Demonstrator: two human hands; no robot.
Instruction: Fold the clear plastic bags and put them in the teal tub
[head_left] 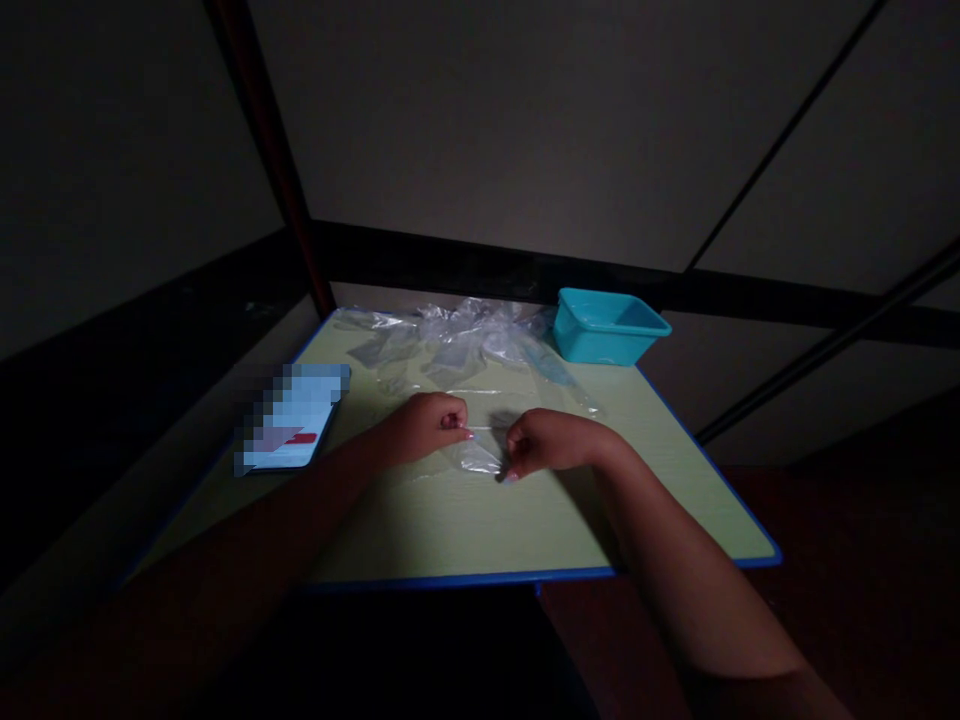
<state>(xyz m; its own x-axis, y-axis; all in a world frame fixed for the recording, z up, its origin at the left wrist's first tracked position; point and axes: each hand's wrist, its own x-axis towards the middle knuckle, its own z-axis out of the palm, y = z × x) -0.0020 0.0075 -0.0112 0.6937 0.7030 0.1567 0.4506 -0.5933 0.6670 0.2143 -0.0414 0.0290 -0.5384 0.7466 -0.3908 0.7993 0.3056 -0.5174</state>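
Observation:
A clear plastic bag (484,456) stretches between my two hands over the middle of the table. My left hand (431,425) is closed, thumb and fingers pinching the bag's near part. To its right, my right hand (551,443) is closed as well, with its fingertips on the bag's near corner, close to the tabletop. Behind the hands, more crumpled clear plastic (465,345) spreads toward the back edge; whether it is one bag or several sheets I cannot tell.
A turquoise plastic basket (600,345) stands at the back right corner of the table (465,540), against the wall. On the left lies a tablet or phone (296,420) with its screen lit, partly blurred out. A blue edge runs around the tabletop.

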